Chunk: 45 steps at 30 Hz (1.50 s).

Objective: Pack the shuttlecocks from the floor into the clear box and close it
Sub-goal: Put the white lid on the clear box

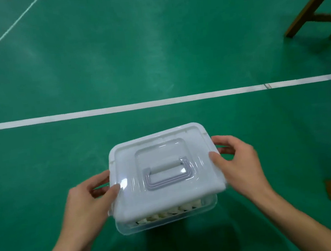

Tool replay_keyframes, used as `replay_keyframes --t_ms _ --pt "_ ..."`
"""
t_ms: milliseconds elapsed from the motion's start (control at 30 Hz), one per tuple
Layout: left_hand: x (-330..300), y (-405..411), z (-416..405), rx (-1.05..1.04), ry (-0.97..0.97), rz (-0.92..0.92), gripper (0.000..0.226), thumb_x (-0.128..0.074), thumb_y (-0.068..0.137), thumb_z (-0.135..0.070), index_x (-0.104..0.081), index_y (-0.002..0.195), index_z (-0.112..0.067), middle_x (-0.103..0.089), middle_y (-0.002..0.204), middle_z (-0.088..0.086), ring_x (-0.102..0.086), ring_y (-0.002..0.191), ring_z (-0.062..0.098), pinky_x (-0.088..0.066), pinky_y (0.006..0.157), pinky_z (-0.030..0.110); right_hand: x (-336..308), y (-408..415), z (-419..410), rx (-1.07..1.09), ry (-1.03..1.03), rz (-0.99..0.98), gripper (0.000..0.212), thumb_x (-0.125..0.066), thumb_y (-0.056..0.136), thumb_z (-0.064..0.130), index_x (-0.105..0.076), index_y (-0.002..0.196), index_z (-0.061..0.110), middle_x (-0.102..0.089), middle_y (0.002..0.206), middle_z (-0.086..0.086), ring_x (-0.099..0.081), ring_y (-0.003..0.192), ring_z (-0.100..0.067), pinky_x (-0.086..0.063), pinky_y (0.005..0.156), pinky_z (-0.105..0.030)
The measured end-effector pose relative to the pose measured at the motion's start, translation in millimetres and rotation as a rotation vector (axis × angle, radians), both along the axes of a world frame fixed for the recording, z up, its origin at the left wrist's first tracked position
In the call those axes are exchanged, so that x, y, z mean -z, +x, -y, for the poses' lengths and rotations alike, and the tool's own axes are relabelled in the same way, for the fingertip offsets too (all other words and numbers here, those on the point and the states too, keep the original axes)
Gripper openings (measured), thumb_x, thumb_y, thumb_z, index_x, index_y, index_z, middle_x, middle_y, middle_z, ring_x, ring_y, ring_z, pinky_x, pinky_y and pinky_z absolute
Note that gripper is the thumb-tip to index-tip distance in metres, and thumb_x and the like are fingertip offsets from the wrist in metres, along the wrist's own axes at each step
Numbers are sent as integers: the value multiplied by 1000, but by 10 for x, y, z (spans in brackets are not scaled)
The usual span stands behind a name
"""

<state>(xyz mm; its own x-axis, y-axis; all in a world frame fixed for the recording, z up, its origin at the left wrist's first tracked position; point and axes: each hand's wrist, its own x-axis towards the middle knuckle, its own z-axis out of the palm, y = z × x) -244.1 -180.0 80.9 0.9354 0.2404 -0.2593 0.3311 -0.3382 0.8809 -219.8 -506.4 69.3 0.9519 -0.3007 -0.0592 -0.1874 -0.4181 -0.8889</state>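
Clear box (170, 216) between both hands, shuttlecocks (169, 211) visible inside through near wall. White lid (164, 162) on top, near edge overhanging. Left hand (87, 203) grips lid's left side; right hand (240, 164) grips right side. Green floor (153, 55) beneath; wooden legs (315, 7) far beyond right hand.
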Motion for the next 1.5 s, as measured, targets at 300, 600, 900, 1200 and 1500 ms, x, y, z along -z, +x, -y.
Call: replay_keyframes --t_ms 300,600,900,1200,1500 --pt "523 -202 -273 -66 138 -35 34 -86 80 -6 -77 110 -19 -79 102 -8 -74 80 8 -61 80 38 264 -221 -417 -8 -194 -66 29 -75 92 20 -67 117 32 -65 115 17 -64 97 7 -57 85 -33" --pt "647 -116 -47 -41 251 56 29 -81 87 -20 -72 114 -19 -72 104 -4 -67 83 7 -49 69 28 325 -46 -386 32 -525 -172 22 -69 94 41 -63 115 38 -66 115 20 -68 92 -9 -56 79 -37" --pt "734 -207 -54 -33 322 -5 22 -82 87 -24 -77 106 -14 -74 90 -9 -67 75 7 -46 64 25 336 -71 -275 38 -509 -332 33 -73 88 52 -63 117 42 -67 106 27 -68 96 -9 -43 75 -32" --pt "812 -26 -208 -111 171 -168 76 -91 64 -60 -64 129 -30 -64 130 2 -67 105 28 -55 92 49 524 91 -107 19 -299 -494 82 -76 79 64 -49 147 27 -58 144 9 -57 130 -21 -50 102 -47" --pt "754 180 -166 -176 -167 -217 40 -89 79 -11 -71 114 -4 -82 97 4 -79 88 22 -61 79 39 511 108 24 -128 88 -584 40 -78 91 46 -79 90 6 -82 92 -6 -77 98 -27 -58 84 -34"
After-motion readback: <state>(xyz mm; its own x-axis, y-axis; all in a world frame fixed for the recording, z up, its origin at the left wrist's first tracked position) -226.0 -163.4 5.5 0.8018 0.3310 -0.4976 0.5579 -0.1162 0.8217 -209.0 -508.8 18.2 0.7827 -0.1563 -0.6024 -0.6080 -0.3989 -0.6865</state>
